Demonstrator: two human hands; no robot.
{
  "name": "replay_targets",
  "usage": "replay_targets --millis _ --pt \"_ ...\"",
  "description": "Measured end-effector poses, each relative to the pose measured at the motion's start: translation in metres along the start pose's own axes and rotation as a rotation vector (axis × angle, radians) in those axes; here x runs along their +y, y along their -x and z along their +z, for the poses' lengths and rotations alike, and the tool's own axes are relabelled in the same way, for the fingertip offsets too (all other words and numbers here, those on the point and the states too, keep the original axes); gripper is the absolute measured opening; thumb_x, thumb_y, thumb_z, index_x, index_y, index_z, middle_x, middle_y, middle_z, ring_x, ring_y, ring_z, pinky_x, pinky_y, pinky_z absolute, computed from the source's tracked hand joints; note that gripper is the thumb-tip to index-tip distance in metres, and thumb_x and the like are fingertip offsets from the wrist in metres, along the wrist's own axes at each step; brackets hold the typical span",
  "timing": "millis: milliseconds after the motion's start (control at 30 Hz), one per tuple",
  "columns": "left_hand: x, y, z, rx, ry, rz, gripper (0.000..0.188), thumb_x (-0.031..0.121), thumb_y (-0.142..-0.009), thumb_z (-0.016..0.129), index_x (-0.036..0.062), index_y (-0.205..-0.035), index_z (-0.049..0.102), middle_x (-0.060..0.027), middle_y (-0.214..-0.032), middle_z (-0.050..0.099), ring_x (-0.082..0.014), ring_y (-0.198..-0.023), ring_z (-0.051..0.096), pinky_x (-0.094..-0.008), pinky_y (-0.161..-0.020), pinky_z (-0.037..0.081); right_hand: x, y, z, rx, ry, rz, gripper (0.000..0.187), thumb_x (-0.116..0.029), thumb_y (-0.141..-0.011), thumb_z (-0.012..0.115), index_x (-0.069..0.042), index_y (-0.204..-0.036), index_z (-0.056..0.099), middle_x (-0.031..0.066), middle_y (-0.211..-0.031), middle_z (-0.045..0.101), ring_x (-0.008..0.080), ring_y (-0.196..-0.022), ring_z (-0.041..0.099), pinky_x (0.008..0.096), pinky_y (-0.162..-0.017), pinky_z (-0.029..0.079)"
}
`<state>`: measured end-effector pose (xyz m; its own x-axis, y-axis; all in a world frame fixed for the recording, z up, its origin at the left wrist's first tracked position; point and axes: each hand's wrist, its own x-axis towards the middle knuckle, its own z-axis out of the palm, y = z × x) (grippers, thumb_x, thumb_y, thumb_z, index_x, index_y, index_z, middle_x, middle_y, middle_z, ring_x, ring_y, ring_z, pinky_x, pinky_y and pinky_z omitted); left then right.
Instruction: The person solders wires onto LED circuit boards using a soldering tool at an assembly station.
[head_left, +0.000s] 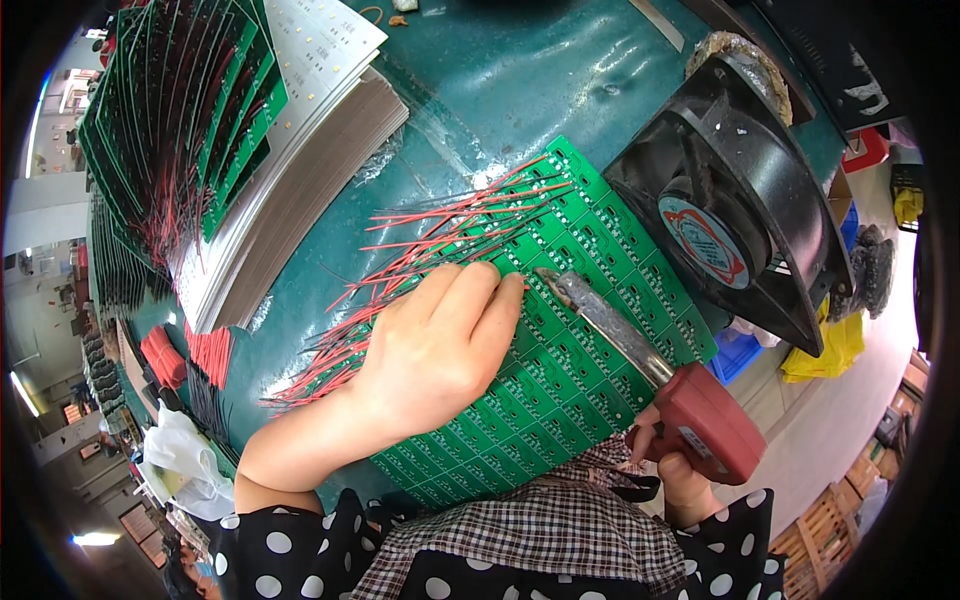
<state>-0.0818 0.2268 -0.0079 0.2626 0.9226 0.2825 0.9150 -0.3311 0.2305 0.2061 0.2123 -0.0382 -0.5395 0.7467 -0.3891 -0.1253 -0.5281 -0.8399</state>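
Observation:
A green circuit board panel (590, 370), divided into many small boards, lies slantwise before me. Thin red and black wires (440, 232) stick out from its upper left side. My left hand (435, 345) rests over the panel with its fingers pinched together; a bit of red wire (526, 287) shows at the fingertips. My right hand (682, 480) is wrapped round the red handle of a soldering gun (712, 425). The gun's dark tip reaches the panel just right of my left fingertips. Most of my right fingers are hidden behind the handle.
A black fan (730, 200) stands close at the panel's right. At the left, wired green boards (180, 120) lie on a thick stack of white boards (290, 190). Red wire bundles (165, 355) and a white plastic bag (185, 460) sit at the left edge of the green tabletop (500, 70).

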Motion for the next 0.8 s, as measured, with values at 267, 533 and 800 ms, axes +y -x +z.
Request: replay_targets --millis 267,533,800 --pt "0.005 -0.004 -0.005 -0.043 0.056 -0.098 0.027 -0.003 -0.062 0.063 -0.0001 -0.088 0.064 -0.0075 -0.079 0.056 -0.0211 -0.065 0.058 -0.0302 -0.054 0.047 -0.015 -0.003 0.014 0.155 -0.050 -0.035 0.076 -0.029 -0.070 0.080 0.005 -0.125 0.040 0.0131 -0.097 0.060 0.0153 -0.067 0.060 0.0233 -0.055 0.045" --pt "0.001 -0.015 0.001 0.010 0.164 -0.136 0.023 -0.004 -0.065 0.065 0.0015 -0.087 0.065 -0.0066 -0.075 0.057 -0.0205 -0.064 0.058 -0.0303 -0.053 0.046 -0.016 -0.011 0.015 0.149 0.124 -0.122 0.073 -0.047 -0.078 0.067 0.007 -0.119 0.040 0.0122 -0.088 0.058 0.0138 -0.052 0.053 0.0244 -0.050 0.042" --pt "-0.001 -0.018 0.007 0.028 0.145 -0.084 0.021 0.005 -0.066 0.062 0.0009 -0.086 0.062 -0.0063 -0.075 0.052 -0.0210 -0.064 0.056 -0.0311 -0.052 0.047 -0.016 -0.006 0.002 0.131 0.047 0.026 0.083 -0.037 -0.068 0.080 0.007 -0.125 0.040 0.0084 -0.083 0.060 0.0126 -0.067 0.057 0.0236 -0.060 0.046"
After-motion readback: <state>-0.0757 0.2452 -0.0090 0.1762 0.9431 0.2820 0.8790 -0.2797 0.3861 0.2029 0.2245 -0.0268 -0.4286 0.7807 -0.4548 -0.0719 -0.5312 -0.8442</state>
